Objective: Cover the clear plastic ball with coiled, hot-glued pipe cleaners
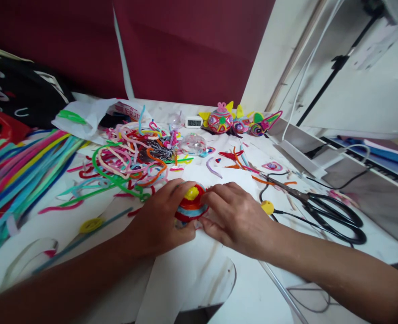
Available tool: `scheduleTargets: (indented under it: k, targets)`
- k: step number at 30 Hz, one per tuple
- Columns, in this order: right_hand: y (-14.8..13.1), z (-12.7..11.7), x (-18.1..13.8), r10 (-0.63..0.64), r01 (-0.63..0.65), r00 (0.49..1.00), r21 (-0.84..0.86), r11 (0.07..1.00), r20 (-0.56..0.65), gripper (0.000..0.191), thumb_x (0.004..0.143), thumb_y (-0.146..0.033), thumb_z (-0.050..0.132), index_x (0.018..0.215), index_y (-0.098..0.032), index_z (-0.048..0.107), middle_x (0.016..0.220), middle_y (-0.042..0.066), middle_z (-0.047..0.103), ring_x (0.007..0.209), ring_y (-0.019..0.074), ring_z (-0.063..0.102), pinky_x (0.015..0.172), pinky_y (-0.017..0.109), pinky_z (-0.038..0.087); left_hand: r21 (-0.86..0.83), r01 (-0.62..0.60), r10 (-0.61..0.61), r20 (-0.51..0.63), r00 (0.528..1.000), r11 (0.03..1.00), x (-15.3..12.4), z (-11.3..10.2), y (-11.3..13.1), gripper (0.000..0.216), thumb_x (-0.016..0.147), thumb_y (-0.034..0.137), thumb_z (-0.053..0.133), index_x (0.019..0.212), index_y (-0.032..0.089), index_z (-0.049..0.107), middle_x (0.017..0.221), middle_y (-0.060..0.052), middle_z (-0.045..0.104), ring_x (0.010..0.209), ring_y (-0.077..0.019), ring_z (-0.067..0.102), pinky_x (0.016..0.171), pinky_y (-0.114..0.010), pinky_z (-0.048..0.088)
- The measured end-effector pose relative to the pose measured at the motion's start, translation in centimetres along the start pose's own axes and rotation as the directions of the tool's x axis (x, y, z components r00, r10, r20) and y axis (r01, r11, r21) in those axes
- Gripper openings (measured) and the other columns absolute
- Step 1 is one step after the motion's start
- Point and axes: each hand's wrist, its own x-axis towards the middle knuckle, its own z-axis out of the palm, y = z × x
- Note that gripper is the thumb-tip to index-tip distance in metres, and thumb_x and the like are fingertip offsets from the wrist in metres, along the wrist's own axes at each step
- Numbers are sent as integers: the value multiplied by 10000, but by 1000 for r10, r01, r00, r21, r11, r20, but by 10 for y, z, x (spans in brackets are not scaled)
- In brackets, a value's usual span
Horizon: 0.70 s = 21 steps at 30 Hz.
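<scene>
Between my two hands is a small ball (191,208) wrapped in red, orange and blue fuzzy pipe cleaner, with a yellow patch on top. My left hand (163,218) curls round its left side, thumb near the bottom. From the right, my right hand (235,213) presses bent fingers and thumb against it. Part of the ball is hidden by the fingers. A white sheet of paper (199,265) lies beneath. Just beyond the hands are a lilac pipe cleaner piece (214,168) and a clear plastic ball (192,144).
A tangle of pipe cleaners (127,162) lies beyond my left hand, with a long bundle (26,180) at far left. Scissors (320,209) with black handles and a cable rest at right. Finished decorated balls (220,119) and a digital timer (193,122) stand at the back.
</scene>
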Motion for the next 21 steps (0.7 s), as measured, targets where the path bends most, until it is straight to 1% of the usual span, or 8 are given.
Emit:
scheduleTargets:
  k: [4, 10, 13, 17, 21]
  targets:
    - [0, 4, -4, -36, 37, 999, -32, 999, 8, 253, 1019, -319, 499, 1036, -116, 650, 901, 121, 698, 786, 252, 642, 775, 418, 521, 71, -30, 29, 11, 1000, 997, -2, 0, 3, 734, 747, 239, 633, 1454, 244, 436, 1417, -159, 557, 1300, -366, 582, 1104, -530, 507]
    - [-2, 3, -4, -36, 36, 999, -41, 998, 18, 267, 1019, -290, 532, 1138, -91, 664, 944, 124, 716, 793, 246, 661, 781, 408, 509, 103, -43, 40, 28, 999, 994, 0, -2, 5, 681, 764, 245, 604, 1425, 194, 448, 1399, -192, 578, 1297, -378, 590, 1105, -539, 508]
    - [-3, 3, -4, -41, 42, 999, -50, 998, 20, 237, 1010, -283, 551, 1094, -112, 692, 951, 123, 717, 783, 251, 666, 763, 410, 496, 93, -53, 51, 21, 998, 994, -1, -1, 4, 687, 766, 248, 601, 1434, 202, 449, 1405, -180, 586, 1292, -371, 602, 1101, -524, 515]
    - [-3, 2, -5, -52, 52, 999, -79, 995, 8, 239, 1027, -302, 527, 1032, -146, 708, 934, 122, 713, 760, 253, 655, 737, 407, 473, 83, -54, 52, 16, 998, 995, -3, 0, 2, 698, 782, 260, 596, 1460, 219, 437, 1431, -175, 574, 1301, -376, 598, 1088, -527, 521]
    - [-3, 2, -4, -63, 64, 998, -92, 994, 10, 212, 1019, -248, 516, 963, -164, 701, 871, 99, 695, 721, 235, 633, 732, 397, 458, 60, -51, 49, 32, 998, 997, -5, 0, 0, 695, 808, 277, 593, 1480, 234, 421, 1460, -160, 559, 1336, -366, 572, 1129, -518, 489]
